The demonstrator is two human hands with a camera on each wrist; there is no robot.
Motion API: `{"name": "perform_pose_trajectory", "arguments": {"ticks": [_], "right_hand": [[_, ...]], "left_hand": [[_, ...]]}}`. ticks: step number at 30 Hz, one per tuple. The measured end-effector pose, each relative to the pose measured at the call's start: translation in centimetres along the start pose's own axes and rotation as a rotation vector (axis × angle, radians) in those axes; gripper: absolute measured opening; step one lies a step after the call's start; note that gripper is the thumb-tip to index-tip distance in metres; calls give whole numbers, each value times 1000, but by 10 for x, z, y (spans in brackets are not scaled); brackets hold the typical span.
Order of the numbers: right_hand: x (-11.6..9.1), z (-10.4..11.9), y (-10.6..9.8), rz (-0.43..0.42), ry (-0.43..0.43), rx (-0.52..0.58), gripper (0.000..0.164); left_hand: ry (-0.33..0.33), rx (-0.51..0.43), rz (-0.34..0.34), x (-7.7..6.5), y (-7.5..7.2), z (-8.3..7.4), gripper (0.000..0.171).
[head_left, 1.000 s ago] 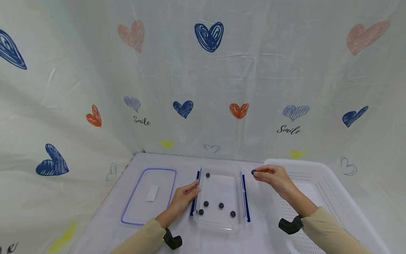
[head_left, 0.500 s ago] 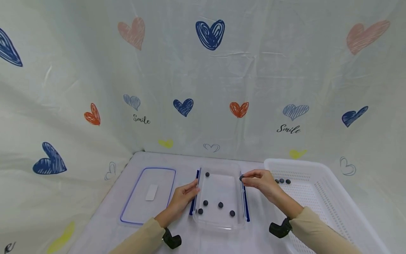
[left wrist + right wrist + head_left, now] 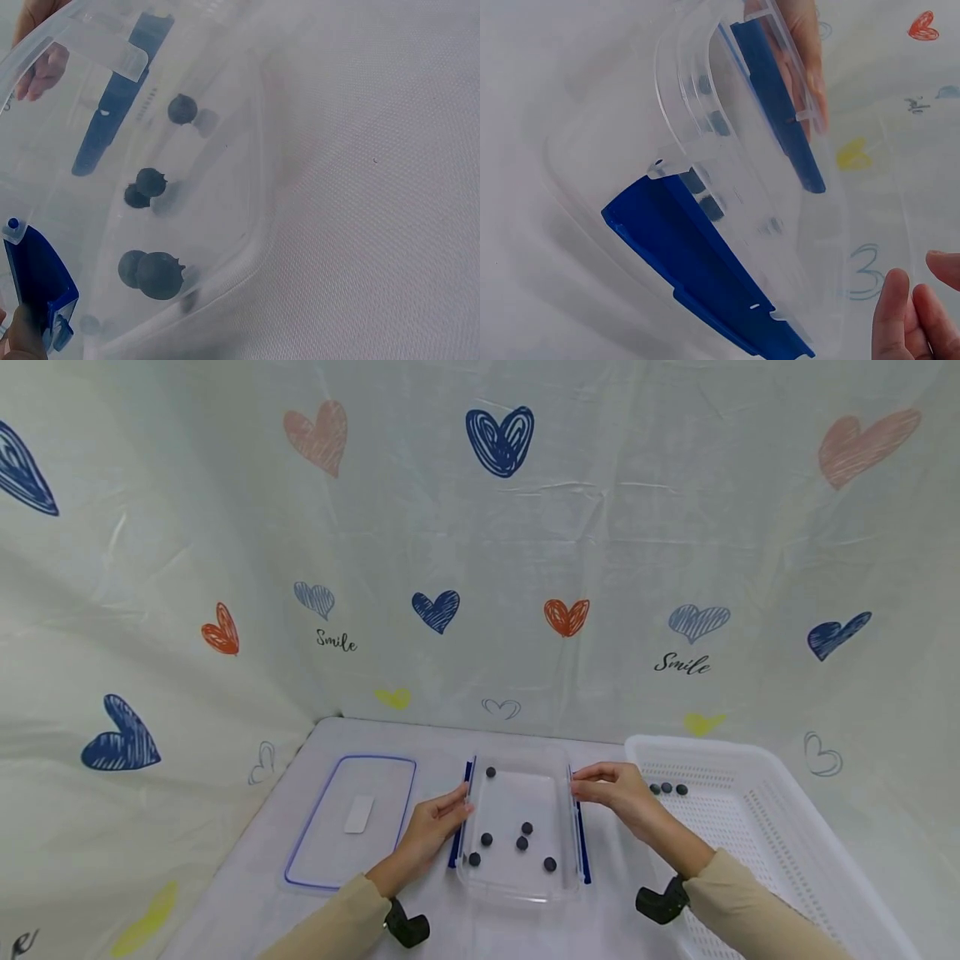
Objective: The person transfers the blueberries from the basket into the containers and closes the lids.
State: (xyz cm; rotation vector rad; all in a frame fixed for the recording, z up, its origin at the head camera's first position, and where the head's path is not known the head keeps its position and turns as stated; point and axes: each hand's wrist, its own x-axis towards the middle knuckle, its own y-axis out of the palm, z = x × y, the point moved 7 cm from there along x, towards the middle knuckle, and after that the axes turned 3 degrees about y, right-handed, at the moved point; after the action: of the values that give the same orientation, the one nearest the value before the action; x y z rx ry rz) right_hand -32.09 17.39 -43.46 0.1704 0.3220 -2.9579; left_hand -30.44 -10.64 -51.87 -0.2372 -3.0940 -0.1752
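A clear plastic box (image 3: 517,896) with blue side latches stands upright in the middle, several blueberries (image 3: 527,828) scattered on its floor. My left hand (image 3: 431,831) grips the box's left side, by the blue latch (image 3: 41,274). At the opposite rim is my right hand (image 3: 618,789); in the right wrist view its thumb and fingers (image 3: 891,319) are apart with nothing between them. Crowned tips show on the blueberries (image 3: 160,275) through the wall in the left wrist view. The box hides part of my left fingers.
A clear lid with a blue seal (image 3: 322,827) lies flat at the left, bearing a white rectangular label (image 3: 358,815). On the right stands a white perforated basket (image 3: 705,743), with blueberries (image 3: 667,787) near its back left corner. A heart-printed curtain (image 3: 495,543) hangs behind the table.
My right hand has moved left from beside the basket to the box's right rim and let go of a blueberry, which now lies among the others inside. The left hand stays put.
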Motion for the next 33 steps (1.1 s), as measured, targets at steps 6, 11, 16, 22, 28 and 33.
{"name": "perform_pose_trajectory", "arguments": {"ticks": [6,11,16,22,28,33], "right_hand": [[-1,1,-12,-18,1,10,35],[-3,2,-28,-44,0,19,40],[-5,0,-48,-72,-13,15,43],[-10,1,-72,-83,-32,46,48],[-10,-2,-93,-99,-66,148,37],[-9,-5,-107,-122,-88,197,22]], "left_hand": [[15,12,-6,1,0,0,60],[1,-8,-9,2,0,-1,57],[-14,-13,-4,0,2,-4,55],[-17,-5,-17,4,1,0,57],[-14,-4,-19,5,1,-1,58],[-20,0,-20,4,1,-2,57]]}}
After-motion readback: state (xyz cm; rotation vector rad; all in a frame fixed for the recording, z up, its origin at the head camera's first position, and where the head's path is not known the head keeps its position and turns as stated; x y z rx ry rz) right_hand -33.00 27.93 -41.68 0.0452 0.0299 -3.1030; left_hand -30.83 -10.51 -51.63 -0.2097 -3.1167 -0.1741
